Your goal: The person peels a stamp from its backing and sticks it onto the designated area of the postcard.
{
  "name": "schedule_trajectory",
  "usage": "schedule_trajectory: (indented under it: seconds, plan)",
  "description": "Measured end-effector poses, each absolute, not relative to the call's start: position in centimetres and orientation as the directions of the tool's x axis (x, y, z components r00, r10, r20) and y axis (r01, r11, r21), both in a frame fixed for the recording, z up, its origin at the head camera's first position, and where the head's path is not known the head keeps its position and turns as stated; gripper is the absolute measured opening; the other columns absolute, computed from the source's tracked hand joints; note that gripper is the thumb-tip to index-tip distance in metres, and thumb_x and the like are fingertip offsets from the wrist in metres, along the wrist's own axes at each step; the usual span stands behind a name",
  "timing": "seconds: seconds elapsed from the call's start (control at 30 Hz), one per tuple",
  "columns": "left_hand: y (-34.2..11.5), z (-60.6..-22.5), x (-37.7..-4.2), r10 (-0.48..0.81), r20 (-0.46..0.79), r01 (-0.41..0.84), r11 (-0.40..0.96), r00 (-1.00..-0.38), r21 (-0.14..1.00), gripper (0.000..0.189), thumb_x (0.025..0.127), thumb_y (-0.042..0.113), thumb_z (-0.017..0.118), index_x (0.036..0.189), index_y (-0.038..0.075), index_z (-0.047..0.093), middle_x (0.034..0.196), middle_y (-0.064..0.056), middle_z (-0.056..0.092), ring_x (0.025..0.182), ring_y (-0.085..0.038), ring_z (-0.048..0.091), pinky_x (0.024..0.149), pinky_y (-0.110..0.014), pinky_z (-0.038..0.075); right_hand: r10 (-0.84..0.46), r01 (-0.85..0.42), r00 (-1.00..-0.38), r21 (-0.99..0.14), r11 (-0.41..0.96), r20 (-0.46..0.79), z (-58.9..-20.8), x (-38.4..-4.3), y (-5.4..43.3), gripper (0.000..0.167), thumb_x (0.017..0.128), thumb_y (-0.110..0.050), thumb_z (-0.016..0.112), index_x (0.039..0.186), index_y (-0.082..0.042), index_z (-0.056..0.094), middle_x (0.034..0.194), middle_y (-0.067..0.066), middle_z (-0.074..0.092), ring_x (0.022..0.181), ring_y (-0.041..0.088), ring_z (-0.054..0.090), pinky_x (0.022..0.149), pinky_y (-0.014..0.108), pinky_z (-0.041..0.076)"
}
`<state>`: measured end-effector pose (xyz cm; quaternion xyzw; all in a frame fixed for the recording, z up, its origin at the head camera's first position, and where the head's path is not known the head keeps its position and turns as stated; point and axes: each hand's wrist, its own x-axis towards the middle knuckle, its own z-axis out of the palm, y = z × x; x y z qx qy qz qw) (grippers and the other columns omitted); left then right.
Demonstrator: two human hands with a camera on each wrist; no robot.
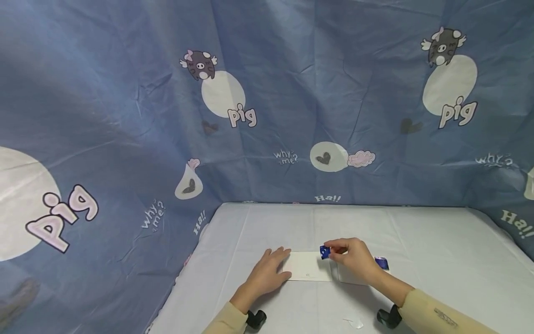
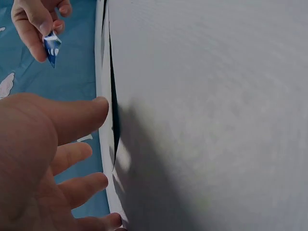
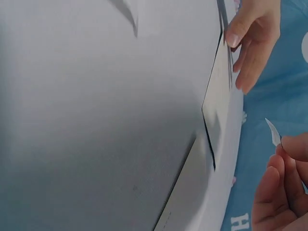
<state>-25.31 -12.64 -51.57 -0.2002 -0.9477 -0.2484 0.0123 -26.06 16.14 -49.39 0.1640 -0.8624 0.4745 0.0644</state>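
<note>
My right hand [image 1: 358,260] pinches a small, shiny blue patterned piece [image 1: 324,252], which looks like a sticker, between thumb and fingertips. It is raised over the right part of a cream card [image 1: 306,266] that lies flat. In the right wrist view this small piece [image 3: 273,132] shows a pale side and a bent tip. The left hand [image 1: 268,272] rests at the card's left end, fingers spread and thumb near the lower corner. A second pale card [image 1: 352,276] lies to the right, partly hidden under the right hand and forearm.
Another dark blue shiny piece [image 1: 381,263] lies by the second card, beyond the right wrist. A scrap of clear or white film [image 1: 356,323] is near the front of the white-covered table [image 1: 434,241]. A blue printed curtain [image 1: 267,185] hangs behind and at the sides.
</note>
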Motion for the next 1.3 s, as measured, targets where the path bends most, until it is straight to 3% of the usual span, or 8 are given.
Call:
schedule_trajectory:
  seconds: [0.23,0.5,1.3]
  plan:
    - [-12.7,-51.8,-25.5,0.399,0.094,0.402,0.827,-0.912,0.394,0.062,0.091,0.033,0.073,0.145,0.009,0.054,0.152,-0.013,0.046,0.141,-0.050,0.033,0.108,-0.065,0.034,-0.214,-0.284,-0.956,-0.832,0.477,0.203,-49.9,-27.2,15.8,0.027,0.082,0.003,0.078,0.108,-0.006,0.078,0.082,-0.003,0.071,0.079,0.016,0.065,0.063,0.023,0.054]
    - [-12.4,-51.4,-25.5,0.422,0.043,0.412,0.853,-0.906,0.320,0.060,0.094,0.038,0.069,0.145,0.010,0.054,0.155,-0.009,0.044,0.142,-0.047,0.031,0.108,-0.062,0.036,-0.208,-0.256,-0.962,-0.841,0.476,0.175,-50.6,-27.6,15.4,0.027,0.083,0.004,0.076,0.108,-0.005,0.078,0.085,-0.001,0.072,0.078,0.014,0.065,0.063,0.024,0.055]
    - [-12.4,-51.6,-25.4,0.427,0.081,0.430,0.851,-0.901,0.303,0.060,0.091,0.037,0.073,0.142,0.009,0.058,0.151,-0.007,0.049,0.139,-0.051,0.036,0.104,-0.063,0.040,-0.211,-0.228,-0.970,-0.775,0.589,0.124,-51.1,-28.1,14.6,0.024,0.080,0.006,0.075,0.100,-0.004,0.079,0.077,-0.004,0.067,0.073,0.013,0.059,0.061,0.024,0.051]
